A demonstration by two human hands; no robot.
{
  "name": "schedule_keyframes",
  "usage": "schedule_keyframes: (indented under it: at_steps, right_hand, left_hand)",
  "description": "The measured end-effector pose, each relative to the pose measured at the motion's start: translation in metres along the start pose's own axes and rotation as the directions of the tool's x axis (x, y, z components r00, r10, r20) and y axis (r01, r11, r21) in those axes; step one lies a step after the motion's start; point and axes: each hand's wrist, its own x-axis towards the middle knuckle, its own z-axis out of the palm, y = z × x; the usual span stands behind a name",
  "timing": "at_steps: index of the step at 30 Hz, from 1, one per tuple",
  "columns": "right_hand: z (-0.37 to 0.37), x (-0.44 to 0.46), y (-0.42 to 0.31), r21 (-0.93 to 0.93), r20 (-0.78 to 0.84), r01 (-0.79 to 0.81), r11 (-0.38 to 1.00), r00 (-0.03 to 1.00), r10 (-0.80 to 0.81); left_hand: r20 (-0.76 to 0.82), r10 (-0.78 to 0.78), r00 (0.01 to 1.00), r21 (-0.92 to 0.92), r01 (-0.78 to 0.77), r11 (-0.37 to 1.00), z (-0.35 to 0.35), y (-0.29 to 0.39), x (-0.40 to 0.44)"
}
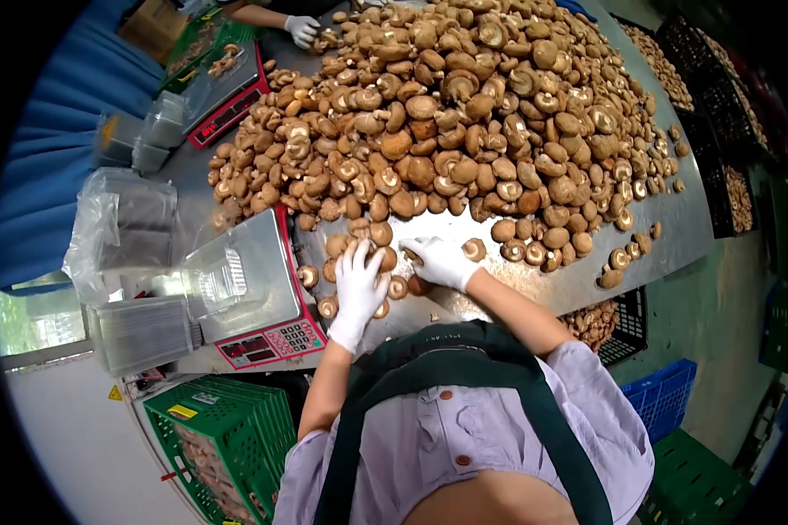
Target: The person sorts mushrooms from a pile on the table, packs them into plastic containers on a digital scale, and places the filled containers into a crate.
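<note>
- The loose mushrooms (pixel 388 259) lie in a small group on the metal table (pixel 681 234), just right of the near scale (pixel 271 343), apart from its red rim.
- The left hand (pixel 359 287), white-gloved, is the closer one to the near scale; its fingers are spread over this group, with caps showing beyond the fingertips and on both sides. Whether it grips one, I cannot tell.
- The right hand (pixel 444 262), also gloved, is farther right of the near scale, fingers bent toward the left hand. A mushroom piece (pixel 411 255) shows at its fingertips; whether it is clamped there is hidden.
- A single mushroom (pixel 474 249) sits just beside the right hand, on the side away from the near scale.
- A clear tray (pixel 221 278) rests on the near scale.
- Stacked trays (pixel 144 334) stand left of the near scale.
- Beyond the near scale are the big mushroom heap (pixel 446 105), a second scale (pixel 229 115) and a co-worker's gloved hand (pixel 303 31).
</note>
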Motion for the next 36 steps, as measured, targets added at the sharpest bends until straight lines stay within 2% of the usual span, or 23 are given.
schedule_keyframes:
  at_steps: [5,6,7,8,10,11,13,17,18,19,21,22,24,25,26,27,28,29,31,32,33,35,36]
  right_hand:
    - [-0.02,-0.04,-0.004,0.426,0.062,-0.209,0.88,0.977,0.203]
    - [-0.015,-0.043,-0.006,0.821,0.124,-0.241,0.517,0.96,0.25]
    - [-0.018,-0.048,-0.003,0.856,0.19,-0.3,0.42,0.94,0.285]
    - [-0.031,-0.05,-0.001,0.898,0.298,-0.365,0.244,0.915,0.273]
    - [-0.027,-0.053,0.01,0.964,0.251,-0.263,0.033,0.946,0.206]
    - [-0.027,-0.055,0.014,0.949,0.294,-0.272,-0.16,0.946,0.133]
    - [-0.027,-0.057,0.015,0.903,0.279,-0.253,-0.349,0.96,0.025]
    - [-0.02,-0.059,0.011,0.884,0.295,-0.236,-0.403,0.951,0.092]
    - [-0.018,-0.059,0.01,0.853,0.332,-0.263,-0.451,0.94,0.08]
    - [-0.016,-0.06,0.011,0.819,0.367,-0.288,-0.496,0.928,0.067]
    - [-0.002,-0.061,0.021,0.823,0.371,-0.292,-0.487,0.926,0.073]
    - [0.005,-0.061,0.025,0.784,0.386,-0.297,-0.545,0.921,0.053]
    - [0.004,-0.056,0.018,0.752,0.383,-0.281,-0.597,0.923,0.048]
    - [-0.003,-0.055,0.01,0.748,0.387,-0.287,-0.599,0.921,0.041]
    - [-0.011,-0.054,0.001,0.687,0.398,-0.271,-0.674,0.917,0.037]
    - [-0.014,-0.052,-0.004,0.62,0.409,-0.254,-0.743,0.912,0.03]
    - [-0.004,-0.055,0.003,0.612,0.414,-0.261,-0.747,0.91,0.022]
    - [0.003,-0.056,0.004,0.658,0.486,-0.259,-0.707,0.863,0.136]
    - [0.016,-0.059,0.012,0.404,0.442,-0.205,-0.892,0.897,-0.006]
    - [0.015,-0.061,0.014,0.504,0.503,-0.264,-0.823,0.864,0.031]
    - [0.016,-0.063,0.015,0.504,0.506,-0.265,-0.822,0.862,0.032]
    - [0.017,-0.065,0.017,0.369,0.547,-0.175,-0.913,0.835,0.061]
    - [0.006,-0.063,0.006,0.352,0.525,-0.195,-0.915,0.851,0.021]
  left_hand:
    - [-0.014,-0.06,0.998,-0.049,0.059,0.997,-0.009,-0.01,-0.051]
    - [-0.048,-0.083,0.995,-0.066,0.08,0.995,-0.009,-0.015,-0.056]
    - [-0.081,-0.106,0.991,-0.083,0.1,0.992,-0.009,-0.021,-0.058]
    - [-0.135,-0.126,0.983,-0.076,0.116,0.99,-0.009,-0.024,-0.058]
    - [-0.191,-0.202,0.961,-0.102,0.185,0.977,-0.008,-0.029,-0.052]
    - [-0.215,-0.231,0.949,-0.11,0.211,0.971,-0.009,-0.031,-0.046]
    - [-0.185,-0.253,0.95,-0.135,0.23,0.964,-0.009,-0.031,-0.031]
    - [0.007,-0.281,0.96,0.003,0.281,0.96,-0.011,-0.022,-0.003]
    - [0.051,-0.244,0.968,0.104,0.238,0.966,-0.006,-0.023,-0.002]
    - [0.058,-0.236,0.97,0.083,0.231,0.969,-0.002,-0.029,-0.001]
    - [0.034,-0.227,0.973,0.084,0.224,0.971,-0.005,-0.029,0.002]
    - [0.033,-0.23,0.973,0.087,0.226,0.97,-0.008,-0.025,0.0]
    - [-0.151,-0.286,0.946,-0.222,0.25,0.943,-0.016,-0.01,-0.001]
    - [-0.17,-0.312,0.935,-0.337,0.242,0.91,-0.02,0.005,-0.003]
    - [0.116,-0.501,0.858,-0.687,0.433,0.584,-0.034,0.03,-0.005]
    - [0.177,-0.526,0.832,-0.761,0.454,0.463,-0.035,0.048,-0.009]
    - [0.054,-0.476,0.878,-0.772,0.339,0.537,-0.022,0.061,-0.016]
    - [0.056,-0.373,0.926,-0.708,0.3,0.639,-0.036,0.078,-0.016]
    - [0.013,-0.209,0.978,-0.431,0.194,0.882,-0.015,0.079,-0.028]
    - [0.012,-0.212,0.977,-0.432,0.196,0.881,-0.013,0.076,-0.029]
    - [0.05,-0.213,0.976,-0.489,0.21,0.847,-0.012,0.072,-0.029]
    - [0.082,-0.205,0.975,-0.567,0.215,0.795,-0.018,0.058,-0.023]
    - [0.028,-0.243,0.97,-0.562,0.216,0.799,-0.022,0.047,-0.018]
